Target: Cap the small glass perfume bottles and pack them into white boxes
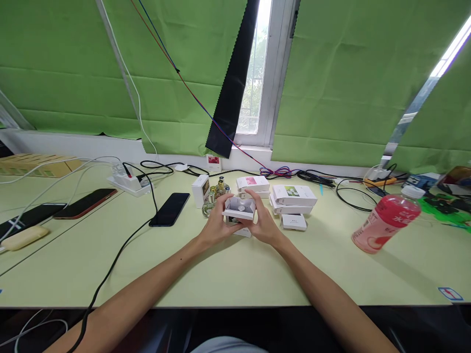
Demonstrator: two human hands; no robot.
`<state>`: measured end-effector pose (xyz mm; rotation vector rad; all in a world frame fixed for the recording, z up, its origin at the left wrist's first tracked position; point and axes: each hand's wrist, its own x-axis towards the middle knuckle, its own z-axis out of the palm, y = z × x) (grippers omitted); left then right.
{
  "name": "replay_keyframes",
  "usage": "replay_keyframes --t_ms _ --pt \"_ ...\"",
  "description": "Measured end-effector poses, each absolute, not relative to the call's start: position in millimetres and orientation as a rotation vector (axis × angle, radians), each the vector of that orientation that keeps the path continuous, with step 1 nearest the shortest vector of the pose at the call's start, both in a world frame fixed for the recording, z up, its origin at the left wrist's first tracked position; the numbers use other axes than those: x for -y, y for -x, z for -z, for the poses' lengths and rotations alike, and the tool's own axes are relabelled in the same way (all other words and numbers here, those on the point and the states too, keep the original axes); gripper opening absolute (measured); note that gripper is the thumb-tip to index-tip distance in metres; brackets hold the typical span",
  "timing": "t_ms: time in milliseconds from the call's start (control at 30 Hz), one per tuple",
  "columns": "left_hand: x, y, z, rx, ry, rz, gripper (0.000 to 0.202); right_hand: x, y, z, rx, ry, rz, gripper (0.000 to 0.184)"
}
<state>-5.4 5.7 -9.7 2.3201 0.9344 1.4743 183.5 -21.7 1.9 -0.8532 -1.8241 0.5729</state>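
Observation:
Both my hands hold a small white open box (240,208) above the pale green table (235,274), near its middle. My left hand (218,226) grips the box's left side with curled fingers. My right hand (263,221) grips the right side, its index finger reaching over the top edge. Inside the box shows a grey tray with a round silvery cap. Just behind the box stand small glass perfume bottles (216,192) with gold caps.
Flat white cartons (293,195) are stacked right of my hands, and an upright white carton (200,190) stands left. A black phone (170,209) and a black cable lie left. A pink bottle (386,218) leans at right. Power strip (127,184) and more phones sit far left.

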Motion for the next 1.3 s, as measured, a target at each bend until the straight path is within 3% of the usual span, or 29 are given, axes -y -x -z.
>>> replay_keyframes --t_ms 600,1100,1300 --pt "-0.8 6.3 1.7 -0.976 -2.387 -1.458 0.071 20.6 -185.4 -6.5 1.841 0.845 -0.522 0.052" --pt "1.1 8.0 -1.9 -0.806 -2.479 -1.420 0.074 20.5 -184.8 -4.6 1.817 0.848 -0.499 0.058" --pt "1.8 6.4 -1.2 -0.750 -2.455 -1.477 0.061 15.2 -184.6 3.0 1.771 0.807 -0.335 0.054"
